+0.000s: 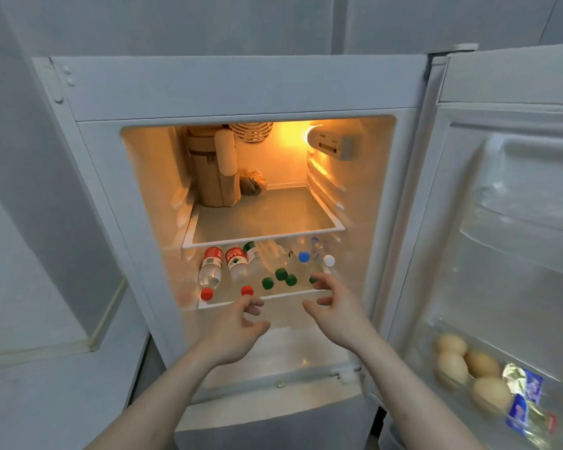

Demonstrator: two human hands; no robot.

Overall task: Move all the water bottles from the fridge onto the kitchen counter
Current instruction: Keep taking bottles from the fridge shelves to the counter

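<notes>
Inside, the open white fridge (88, 151) glows orange, and the clear plastic water bottles lie on their sides on its lower glass shelf (267, 299), caps toward the front edge. At the left end of that shelf lie two red-capped bottles with red-and-white labels (211, 271); the print on the labels is too blurred to read. To their right lie several green-capped clear bottles (275, 274), heaped so closely that their bodies cannot be told apart or counted surely. Further right on the same shelf is a blue-capped bottle (303, 256) and, nearest the right wall, a white-capped bottle (328, 260).

Both bare forearms reach up from below toward the shelf's front edge. The left hand (238, 329) sits just before the shelf rim, below the second red cap, fingers loosely curled and spread, holding nothing. The right hand (333, 306) is a little further in, fingers spread and bent over the shelf's right part, its fingertips beside a green cap that they partly hide; whether they touch it cannot be told, and it grasps nothing.

Above the shelf, on the upper glass shelf (264, 219), stands a tall brown cardboard carton (208, 170) at the back left. Right of the shelf, the open door's bin holds pale brown eggs (468, 368) and blue foil-wrapped packets (524, 401), their lettering unreadable.
</notes>
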